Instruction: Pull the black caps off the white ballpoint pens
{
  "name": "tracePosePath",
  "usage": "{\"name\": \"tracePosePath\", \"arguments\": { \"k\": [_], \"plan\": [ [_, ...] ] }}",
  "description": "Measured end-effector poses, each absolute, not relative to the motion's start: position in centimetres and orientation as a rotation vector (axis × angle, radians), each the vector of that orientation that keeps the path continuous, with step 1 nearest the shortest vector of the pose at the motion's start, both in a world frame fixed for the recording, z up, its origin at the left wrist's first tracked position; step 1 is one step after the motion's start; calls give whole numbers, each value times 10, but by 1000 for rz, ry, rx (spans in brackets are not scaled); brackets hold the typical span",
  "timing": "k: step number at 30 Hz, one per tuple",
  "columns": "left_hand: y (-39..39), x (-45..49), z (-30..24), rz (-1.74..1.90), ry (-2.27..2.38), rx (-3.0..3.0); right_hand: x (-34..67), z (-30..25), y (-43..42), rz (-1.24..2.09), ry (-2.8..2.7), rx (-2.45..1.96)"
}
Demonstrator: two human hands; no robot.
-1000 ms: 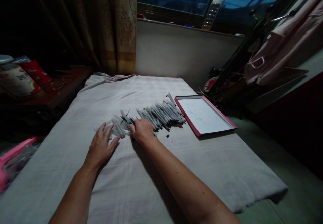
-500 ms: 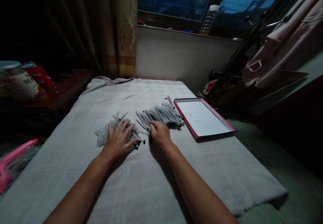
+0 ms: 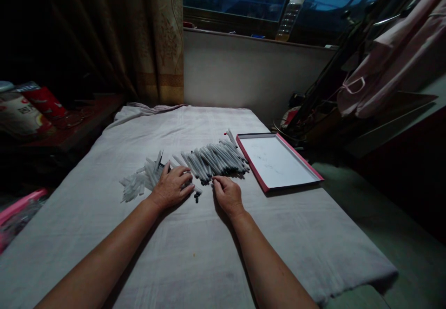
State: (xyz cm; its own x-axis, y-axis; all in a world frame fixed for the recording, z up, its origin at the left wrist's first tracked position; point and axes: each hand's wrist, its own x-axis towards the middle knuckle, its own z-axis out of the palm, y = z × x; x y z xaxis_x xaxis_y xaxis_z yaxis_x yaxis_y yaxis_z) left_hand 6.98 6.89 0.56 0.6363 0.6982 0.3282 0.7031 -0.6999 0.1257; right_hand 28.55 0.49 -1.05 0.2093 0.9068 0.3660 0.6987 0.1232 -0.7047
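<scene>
A long heap of thin pale pens [image 3: 209, 159] lies across the middle of a cloth-covered table [image 3: 195, 248]. My left hand [image 3: 171, 187] rests palm down on the left part of the heap, fingers curled over several pens. My right hand [image 3: 227, 194] lies on the cloth just in front of the heap, fingers bent, tips at the pens' near ends. A small dark cap [image 3: 196, 199] sits between the hands. Loose pens [image 3: 134, 186] spread out to the left of my left hand.
A shallow red-edged tray [image 3: 277, 161] with a white inside lies to the right of the heap. A low shelf with tins [image 3: 21, 114] stands at the left, something pink [image 3: 16, 209] below it. A curtain, a window sill with a bottle [image 3: 288, 18] and hanging clothes [image 3: 386, 62] are behind.
My left hand went from the cloth left of the heap onto the pens and has drawn them rightward. My right hand slid right along the heap's near edge.
</scene>
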Motion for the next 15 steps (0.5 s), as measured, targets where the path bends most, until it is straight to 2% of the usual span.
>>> {"name": "tracePosePath", "arguments": {
  "k": [8, 15],
  "plan": [
    [88, 38, 20, -398, -1241, -2760, 286, -10, 4, 342, -1493, -1621],
    [88, 73, 20, -452, -1269, -2717, 285, -10, 5, 344, -1493, -1614]
  ]
}}
